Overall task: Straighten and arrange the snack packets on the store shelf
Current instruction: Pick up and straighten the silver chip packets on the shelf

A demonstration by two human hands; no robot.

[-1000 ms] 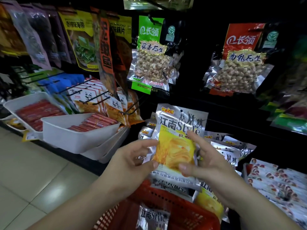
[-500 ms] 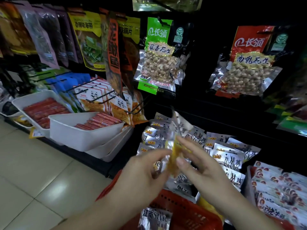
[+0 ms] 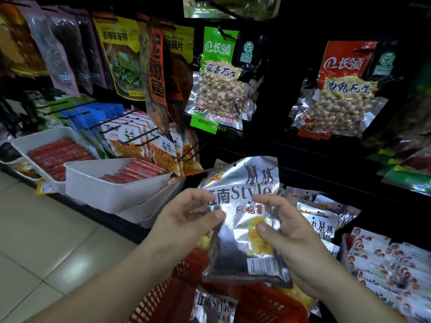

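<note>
Head view, both hands up front: what are they holding?

One silver foil snack packet (image 3: 242, 220) printed with black dancing figures and a yellow crisp picture, with a barcode at its lower right. It is upright and slightly tilted, held in the air above a red plastic mesh basket (image 3: 263, 306), in front of the dark store shelf (image 3: 303, 157).

How do the fingers sit on it?

The left hand (image 3: 184, 220) pinches the packet's left edge, with the thumb on the front and the other fingers (image 3: 198, 195) curled in at the edge. The right hand (image 3: 291, 234) grips the right side. Its thumb presses on the yellow picture and the rest of the hand wraps behind the foil.

Anything in the basket?

A second silver packet of the same print (image 3: 212, 306) lies inside, just below the held one.

And the shelf?

Right of the hands, a row of matching silver packets (image 3: 324, 220) overlaps on the low shelf, with white-and-red packets (image 3: 384, 264) further right. Above hang a green-topped clear bag of peanuts (image 3: 219, 82) and a red-topped clear bag of peanuts (image 3: 342, 89), well apart. On the left, a white plastic tray (image 3: 105, 197) holds red sausage sticks, and a second white tray (image 3: 30, 142) sits behind it, above the beige tiled floor (image 3: 46, 241).
</note>
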